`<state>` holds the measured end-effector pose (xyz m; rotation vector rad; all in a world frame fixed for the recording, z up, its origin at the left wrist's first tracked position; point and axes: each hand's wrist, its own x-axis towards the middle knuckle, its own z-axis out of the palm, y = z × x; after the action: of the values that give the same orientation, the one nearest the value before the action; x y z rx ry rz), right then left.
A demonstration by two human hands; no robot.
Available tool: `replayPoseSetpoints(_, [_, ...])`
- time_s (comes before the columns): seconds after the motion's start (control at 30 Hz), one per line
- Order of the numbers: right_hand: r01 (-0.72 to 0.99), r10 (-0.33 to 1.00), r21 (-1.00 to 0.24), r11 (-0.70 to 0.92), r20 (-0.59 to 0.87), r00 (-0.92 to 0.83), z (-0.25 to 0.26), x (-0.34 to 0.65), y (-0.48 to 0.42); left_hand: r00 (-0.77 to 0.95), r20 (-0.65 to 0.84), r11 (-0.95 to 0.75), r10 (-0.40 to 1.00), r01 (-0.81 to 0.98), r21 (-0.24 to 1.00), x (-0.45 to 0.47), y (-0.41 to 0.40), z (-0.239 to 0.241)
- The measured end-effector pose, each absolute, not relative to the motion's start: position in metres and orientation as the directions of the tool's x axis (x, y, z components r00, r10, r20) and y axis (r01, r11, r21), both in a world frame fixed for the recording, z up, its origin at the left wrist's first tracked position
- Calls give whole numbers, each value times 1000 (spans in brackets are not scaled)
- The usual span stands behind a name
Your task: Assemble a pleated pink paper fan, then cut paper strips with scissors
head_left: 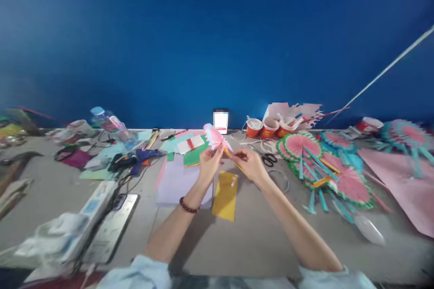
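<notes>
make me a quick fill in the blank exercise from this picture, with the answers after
1. The left hand holds pink pleated paper.  The right hand holds a strip coloured ____.
2. A beaded bracelet circles the ____ wrist.
3. The scissors have ____ handles.
4. The wall behind everything is ____.

Missing words: yellow; left; black; blue.

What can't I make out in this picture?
Head view, held fan: its lower end, behind the left fingers.
Head view, screen: its content, pixelated.
Head view, red cups: print, too small and blurred.
Head view, pink sheet: right part, cut off by the edge.
</notes>
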<state>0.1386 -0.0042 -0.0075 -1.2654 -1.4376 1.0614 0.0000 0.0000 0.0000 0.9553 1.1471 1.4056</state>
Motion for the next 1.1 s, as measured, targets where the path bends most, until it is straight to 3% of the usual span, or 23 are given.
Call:
replayPoseSetpoints(0.3, [253,993,-961,115,110,-35,-4,139,-9,-220,109,-148,969,-168,975,1,-4,-4])
replayPoseSetpoints(0.63, [271,993,-956,109,118,20,-4,142,-8,-132,17,-54,991,-283,958,5,-4,-4])
replayPoseSetpoints(0.9, [312,983,-934,175,181,-9,-6,137,-10,-200,-12,-37,980,-236,971,4,-1,-8])
replayPoseSetpoints(1.1, [415,966,-875,247,253,-41,-4,141,-8,-158,-4,-24,987,-175,984,0,0,-7])
